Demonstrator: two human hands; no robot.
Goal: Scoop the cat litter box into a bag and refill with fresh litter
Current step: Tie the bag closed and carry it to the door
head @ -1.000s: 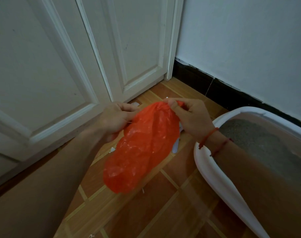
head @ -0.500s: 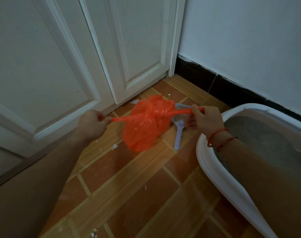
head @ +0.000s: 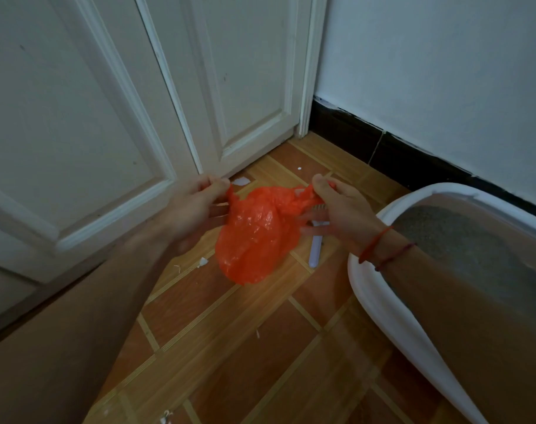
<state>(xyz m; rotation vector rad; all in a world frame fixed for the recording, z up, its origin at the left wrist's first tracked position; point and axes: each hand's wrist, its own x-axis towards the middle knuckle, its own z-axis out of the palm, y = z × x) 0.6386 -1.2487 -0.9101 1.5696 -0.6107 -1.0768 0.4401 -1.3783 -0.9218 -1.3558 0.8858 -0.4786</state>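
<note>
Tiled floor [head: 245, 347], hands [head: 196, 206] pinching orange bag [head: 254, 237], scoop [head: 315, 249] behind

Both forearms enter from the bottom edge of the frame and converge toward the centre. Left hand [head: 196, 206], centre-left: thumb and forefinger pinched together at the upper tip, the remaining fingers [head: 216, 211] spread loosely and blurred. Right hand [head: 337, 209], right of centre: thumb pressed against the forefinger at the upper left of the hand, the other fingers extended leftward and slightly apart. The right wrist carries two thin red cords [head: 383, 249]. Both palms face inward, toward each other; the hands sit level and well apart.
</note>
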